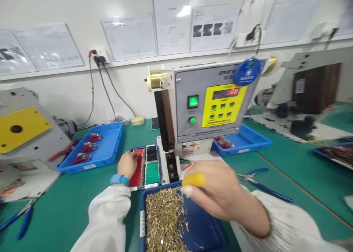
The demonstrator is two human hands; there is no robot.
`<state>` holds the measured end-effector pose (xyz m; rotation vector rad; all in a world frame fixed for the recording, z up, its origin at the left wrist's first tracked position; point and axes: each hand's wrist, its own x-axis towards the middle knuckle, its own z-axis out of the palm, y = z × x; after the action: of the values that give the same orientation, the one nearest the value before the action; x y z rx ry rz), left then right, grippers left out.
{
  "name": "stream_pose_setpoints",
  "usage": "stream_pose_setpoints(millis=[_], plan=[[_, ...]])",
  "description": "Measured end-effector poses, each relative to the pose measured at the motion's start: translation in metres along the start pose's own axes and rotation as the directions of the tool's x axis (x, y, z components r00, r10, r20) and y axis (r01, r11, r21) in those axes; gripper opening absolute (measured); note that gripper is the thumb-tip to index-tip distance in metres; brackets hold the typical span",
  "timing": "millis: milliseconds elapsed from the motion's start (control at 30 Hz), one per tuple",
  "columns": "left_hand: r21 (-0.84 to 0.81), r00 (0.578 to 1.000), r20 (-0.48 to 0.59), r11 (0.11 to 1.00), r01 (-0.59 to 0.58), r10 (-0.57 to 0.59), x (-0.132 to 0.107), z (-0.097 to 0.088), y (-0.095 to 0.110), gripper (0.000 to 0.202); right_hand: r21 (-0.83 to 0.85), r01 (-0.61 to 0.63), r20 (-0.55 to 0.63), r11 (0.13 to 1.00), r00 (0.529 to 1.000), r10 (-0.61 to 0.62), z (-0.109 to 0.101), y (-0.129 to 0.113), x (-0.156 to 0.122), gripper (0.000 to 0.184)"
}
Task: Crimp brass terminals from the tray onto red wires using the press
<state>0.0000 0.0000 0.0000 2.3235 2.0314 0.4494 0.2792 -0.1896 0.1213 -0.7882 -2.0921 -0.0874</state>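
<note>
One tray [204, 224], gold pieces [164, 220]; one right hand [217, 187] above, one left hand [127, 165] at red wires [138, 171], both curled, grip unclear

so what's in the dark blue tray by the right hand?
In the tray: small gold metal pieces, heaped left; floor shows right, with a few strays. The heap hides what's beneath; the right hand hides the far right corner.
</note>
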Motion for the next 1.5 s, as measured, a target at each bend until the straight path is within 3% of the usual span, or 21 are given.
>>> stream_pose_setpoints(millis=[67,133,233,267,333,500,667,933,1033,1167,1233,1300,1433,1500], plan=[[0.019,1.0,-0.001,1.0,0.005,-0.005,0.0,0.0,0.001,0.026,-0.09,-0.037,0.164,0.995,0.985,0.052,0.041,0.03,-0.02,0.042],[0.041,1.0,-0.001,0.999,0.006,-0.006,0.001,0.001,0.001,0.025,-0.093,-0.203,0.344,0.975,0.912,0.223,0.069,0.05,-0.037,0.045],[0.06,1.0,-0.008,0.998,0.002,-0.001,0.002,0.003,0.001,0.024,-0.076,-0.404,0.587,0.912,0.721,0.368,0.079,0.06,-0.049,0.038],[0.061,1.0,-0.008,0.998,0.0,0.0,0.003,0.004,0.0,0.024,-0.071,-0.44,0.629,0.895,0.676,0.383,0.078,0.06,-0.05,0.036],[0.056,1.0,-0.006,0.998,-0.003,0.003,0.003,0.004,-0.001,0.024,-0.064,-0.474,0.67,0.878,0.632,0.39,0.075,0.056,-0.049,0.033],[0.025,1.0,-0.006,0.999,-0.027,0.027,0.004,0.004,-0.003,0.024,-0.068,-0.444,0.685,0.893,0.631,0.366,0.081,0.049,-0.054,0.022],[0.017,1.0,-0.018,1.0,-0.021,0.021,0.002,0.002,-0.002,0.023,0.024,-0.525,0.708,0.851,0.61,0.356,0.085,0.052,-0.056,0.009],[0.056,1.0,0.0,0.998,-0.007,0.007,0.002,0.001,-0.001,0.024,0.027,-0.577,0.697,0.817,0.596,0.398,0.079,0.055,-0.05,0.004],[0.066,1.0,-0.002,0.998,-0.015,0.015,0.001,-0.001,-0.001,0.025,0.073,-0.585,0.659,0.808,0.636,0.4,0.077,0.056,-0.05,0.005],[0.074,1.0,0.005,0.997,-0.019,0.019,0.0,-0.001,0.0,0.024,0.177,-0.572,0.514,0.801,0.748,0.421,0.072,0.058,-0.049,0.014],[0.069,1.0,0.0,0.997,-0.019,0.019,0.0,-0.001,0.001,0.025,0.16,-0.558,0.458,0.814,0.773,0.439,0.07,0.059,-0.045,0.019],[0.062,1.0,-0.006,0.998,-0.018,0.019,0.0,0.0,0.001,0.025,0.079,-0.532,0.504,0.843,0.751,0.427,0.07,0.058,-0.039,0.018],[0.062,1.0,-0.009,0.998,-0.01,0.011,-0.001,0.001,0.002,0.026,-0.109,-0.368,0.7,0.923,0.631,0.334,0.074,0.052,-0.028,0.015],[0.067,1.0,-0.013,0.998,-0.003,0.004,-0.001,-0.001,0.003,0.026,-0.14,-0.302,0.732,0.943,0.61,0.304,0.078,0.05,-0.026,0.014]])
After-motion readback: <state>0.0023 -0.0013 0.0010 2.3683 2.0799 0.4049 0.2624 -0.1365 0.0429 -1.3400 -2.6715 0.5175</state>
